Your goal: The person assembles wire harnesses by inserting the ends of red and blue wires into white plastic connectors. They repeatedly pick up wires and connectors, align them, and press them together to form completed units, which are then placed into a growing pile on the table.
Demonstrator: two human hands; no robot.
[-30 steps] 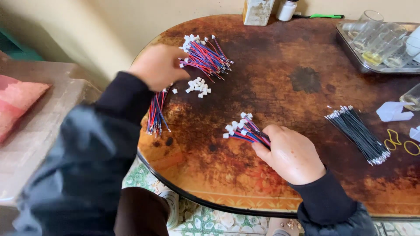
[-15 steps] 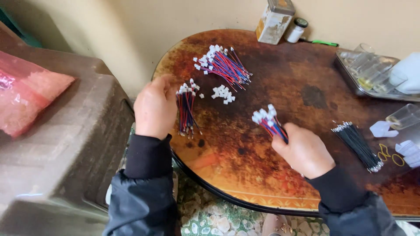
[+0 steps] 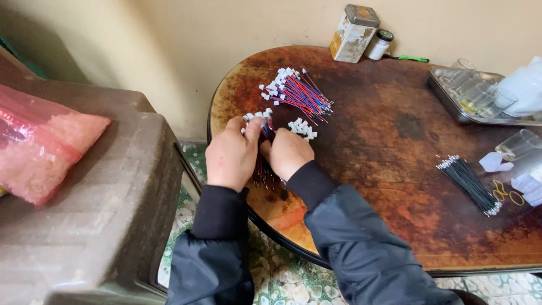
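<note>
Right hand [image 3: 289, 152] now moved in against left hand [image 3: 231, 152]; its small wire bunch merged into one wire bundle [image 3: 261, 148] at bench [image 3: 395, 186] near edge. Both hands closed around bundle, white connectors poking up. Risk: loose grip lets wires slide off edge (floor below), or snag neighbouring wire pile [image 3: 296, 93], connectors tangling.

Tabletop [image 3: 395, 186]: oval, dark brown wood, worn and blotched. On it, relative to the metal tray [image 3: 451, 104] at its far right: red-and-blue wire pile [image 3: 296, 93] well left; rusty tin [image 3: 354, 33] and small bottle [image 3: 379, 43] behind-left; black wire bundle [image 3: 470, 183] in front; yellow rubber bands [image 3: 507, 193] beside that bundle.
</note>
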